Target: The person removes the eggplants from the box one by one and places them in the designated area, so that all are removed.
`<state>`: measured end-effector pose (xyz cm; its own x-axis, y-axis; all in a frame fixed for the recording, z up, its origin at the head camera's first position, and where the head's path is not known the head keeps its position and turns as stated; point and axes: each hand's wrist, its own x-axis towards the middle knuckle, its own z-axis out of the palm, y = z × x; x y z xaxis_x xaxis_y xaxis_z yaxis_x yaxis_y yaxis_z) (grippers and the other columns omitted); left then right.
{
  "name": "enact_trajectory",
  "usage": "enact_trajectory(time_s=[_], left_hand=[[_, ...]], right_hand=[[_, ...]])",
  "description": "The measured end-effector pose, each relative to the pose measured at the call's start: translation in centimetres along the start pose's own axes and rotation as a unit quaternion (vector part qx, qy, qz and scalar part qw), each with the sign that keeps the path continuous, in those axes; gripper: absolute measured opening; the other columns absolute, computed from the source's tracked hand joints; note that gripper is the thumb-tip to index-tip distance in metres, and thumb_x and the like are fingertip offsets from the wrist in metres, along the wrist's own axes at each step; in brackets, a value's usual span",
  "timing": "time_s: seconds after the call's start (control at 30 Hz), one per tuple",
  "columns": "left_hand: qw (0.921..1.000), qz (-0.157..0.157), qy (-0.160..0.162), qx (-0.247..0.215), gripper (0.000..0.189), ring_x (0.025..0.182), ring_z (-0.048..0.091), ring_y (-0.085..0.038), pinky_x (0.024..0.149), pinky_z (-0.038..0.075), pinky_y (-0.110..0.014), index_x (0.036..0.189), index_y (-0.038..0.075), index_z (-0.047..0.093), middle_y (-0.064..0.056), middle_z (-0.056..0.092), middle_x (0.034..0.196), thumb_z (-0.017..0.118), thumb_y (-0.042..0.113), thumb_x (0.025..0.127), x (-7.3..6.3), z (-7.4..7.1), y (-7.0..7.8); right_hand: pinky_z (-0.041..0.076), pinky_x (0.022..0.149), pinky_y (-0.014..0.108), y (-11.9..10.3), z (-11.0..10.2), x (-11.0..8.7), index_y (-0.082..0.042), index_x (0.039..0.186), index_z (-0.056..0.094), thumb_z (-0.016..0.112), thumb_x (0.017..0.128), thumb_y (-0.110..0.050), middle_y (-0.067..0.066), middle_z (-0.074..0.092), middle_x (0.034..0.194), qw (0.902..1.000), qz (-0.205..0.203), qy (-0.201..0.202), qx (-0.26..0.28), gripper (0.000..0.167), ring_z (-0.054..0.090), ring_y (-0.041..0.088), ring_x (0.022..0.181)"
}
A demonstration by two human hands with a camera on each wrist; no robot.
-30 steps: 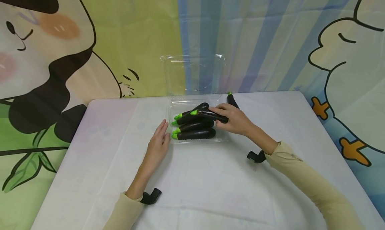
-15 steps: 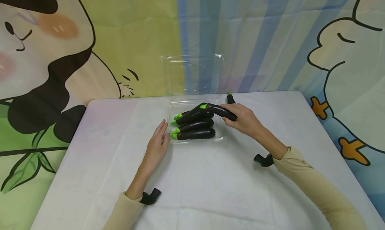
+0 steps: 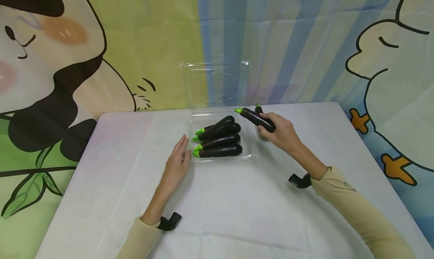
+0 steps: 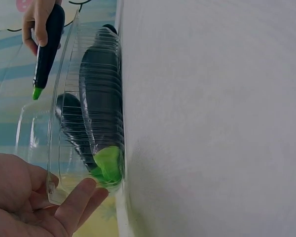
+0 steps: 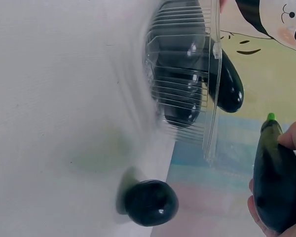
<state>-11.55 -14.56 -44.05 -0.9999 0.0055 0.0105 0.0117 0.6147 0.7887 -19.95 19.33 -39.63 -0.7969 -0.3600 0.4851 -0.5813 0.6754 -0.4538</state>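
Observation:
My right hand (image 3: pixel 279 133) grips a dark eggplant (image 3: pixel 255 118) by its thick end, its green stem pointing left. This eggplant is lifted to the right of a clear plastic clamshell box (image 3: pixel 251 148). Inside the box several eggplants (image 3: pixel 222 150) lie side by side, one across others, stems leftward. My left hand (image 3: pixel 177 163) rests at the box's left end with fingers extended; in the left wrist view its fingers (image 4: pixel 76 202) touch the plastic corner. A loose eggplant (image 5: pixel 151 202) lies on the table to the right of the box, partly hidden by my right hand in the head view.
The box's clear lid (image 3: pixel 217 84) stands raised at the back, near the printed backdrop (image 3: pixel 288 44). A white cloth covers the table (image 3: pixel 237 206). Black wrist mounts (image 3: pixel 171 221) stick out from both sleeves.
My right hand has moved right with the gripped eggplant, lifting it away from above the box. My left hand has stayed at the box's left end.

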Motion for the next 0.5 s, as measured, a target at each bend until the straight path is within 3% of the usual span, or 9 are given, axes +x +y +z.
enact_trajectory(time_s=[0.27,0.5], left_hand=[[1.0,-0.002,0.002,0.004,0.05,0.143,0.037,-0.026,0.109,0.043,-0.044,0.15,0.006,0.034,-0.001,0.023,0.162,0.043,0.019,0.103,0.08,0.09,-0.1],[1.0,-0.001,0.0,0.005,0.05,0.142,0.039,-0.027,0.109,0.044,-0.045,0.15,0.006,0.034,-0.001,0.023,0.162,0.043,0.02,0.103,0.02,-0.02,-0.02]], right_hand=[[0.055,0.081,0.048,0.39,-0.33,-0.06,0.001,0.122,0.062,0.073,0.085,-0.009,0.02,0.064,0.118,0.9994,0.004,0.035,-0.002,0.039,0.063,0.035,0.103],[0.055,0.08,0.048,0.68,-0.51,-0.12,0.003,0.121,0.063,0.072,0.086,-0.009,0.02,0.059,0.12,0.9983,0.03,0.049,0.006,0.038,0.06,0.033,0.101]])
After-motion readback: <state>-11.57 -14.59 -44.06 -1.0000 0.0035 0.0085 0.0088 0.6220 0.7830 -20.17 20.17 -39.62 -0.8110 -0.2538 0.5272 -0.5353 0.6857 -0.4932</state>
